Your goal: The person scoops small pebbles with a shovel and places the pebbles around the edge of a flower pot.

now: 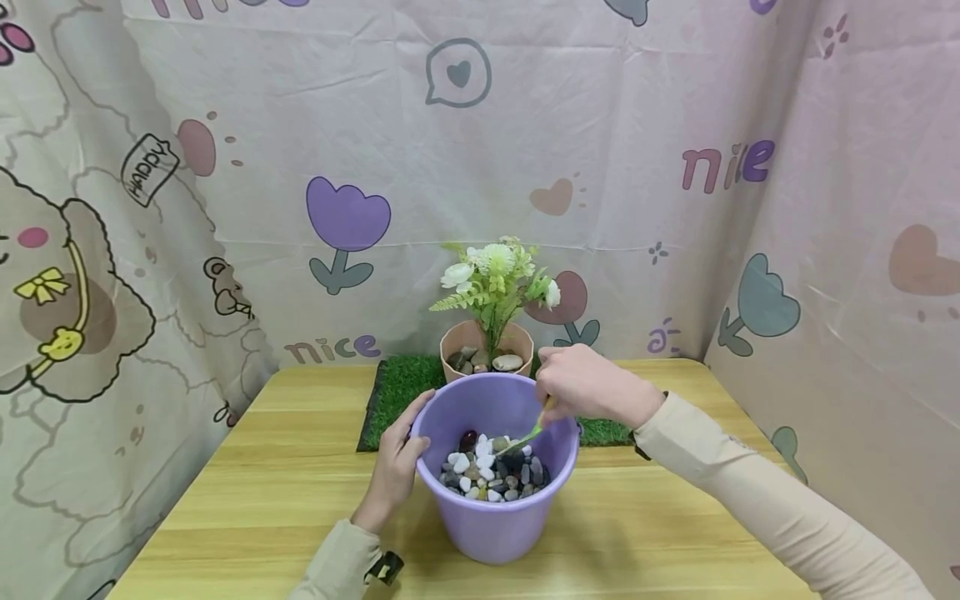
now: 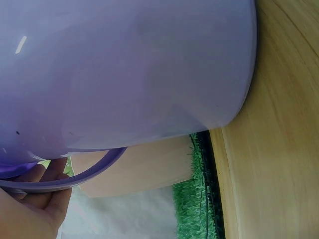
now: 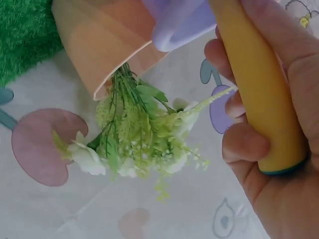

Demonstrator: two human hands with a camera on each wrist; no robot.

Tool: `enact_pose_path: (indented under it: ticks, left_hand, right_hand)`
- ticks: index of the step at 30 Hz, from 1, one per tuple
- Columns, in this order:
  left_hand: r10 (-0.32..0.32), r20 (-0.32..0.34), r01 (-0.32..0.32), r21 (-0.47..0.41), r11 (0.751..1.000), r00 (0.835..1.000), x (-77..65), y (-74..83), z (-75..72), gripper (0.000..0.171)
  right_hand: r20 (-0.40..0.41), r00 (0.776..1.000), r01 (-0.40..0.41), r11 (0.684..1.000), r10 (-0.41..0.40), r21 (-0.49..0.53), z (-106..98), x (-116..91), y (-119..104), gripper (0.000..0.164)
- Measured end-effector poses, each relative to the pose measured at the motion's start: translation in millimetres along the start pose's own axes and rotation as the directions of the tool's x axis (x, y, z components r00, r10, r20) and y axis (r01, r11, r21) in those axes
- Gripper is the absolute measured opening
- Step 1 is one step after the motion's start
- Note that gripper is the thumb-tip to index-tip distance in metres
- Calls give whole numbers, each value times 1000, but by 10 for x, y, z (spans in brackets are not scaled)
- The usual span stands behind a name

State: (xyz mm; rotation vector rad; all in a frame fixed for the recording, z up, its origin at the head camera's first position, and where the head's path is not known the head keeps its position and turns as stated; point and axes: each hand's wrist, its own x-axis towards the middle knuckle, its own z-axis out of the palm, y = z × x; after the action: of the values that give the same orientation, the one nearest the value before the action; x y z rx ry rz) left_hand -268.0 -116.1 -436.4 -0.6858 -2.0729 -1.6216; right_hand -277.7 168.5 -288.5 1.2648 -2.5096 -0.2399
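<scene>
A purple bucket stands on the table, with white, grey, black and brown pebbles in its bottom. At the bucket's left rim, my left hand holds on; in the left wrist view its fingers curl round a purple band at the bucket's side. My right hand is over the right side of the rim, gripping a small garden trowel by its yellow handle. The trowel's green shaft slants down to the left, and its tip is among the pebbles.
Right behind the bucket stands a peach flowerpot with stones and white-and-green flowers. Pot and bucket overlap a mat of artificial grass. A printed cloth hangs behind and beside the wooden table.
</scene>
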Motion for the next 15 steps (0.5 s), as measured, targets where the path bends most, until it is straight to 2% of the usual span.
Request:
enact_pose_path:
  ticks: [11, 15]
  left_hand:
    - [-3, -6, 3, -2, 1000, 1000, -7, 8, -4, 64]
    - [0, -1, 0, -4, 1000, 1000, -8, 5, -4, 64]
  right_hand:
    - [-25, 997, 75, 990, -79, -122, 107, 82, -68, 19]
    - [-47, 996, 64, 988, -71, -138, 147, 85, -72, 19]
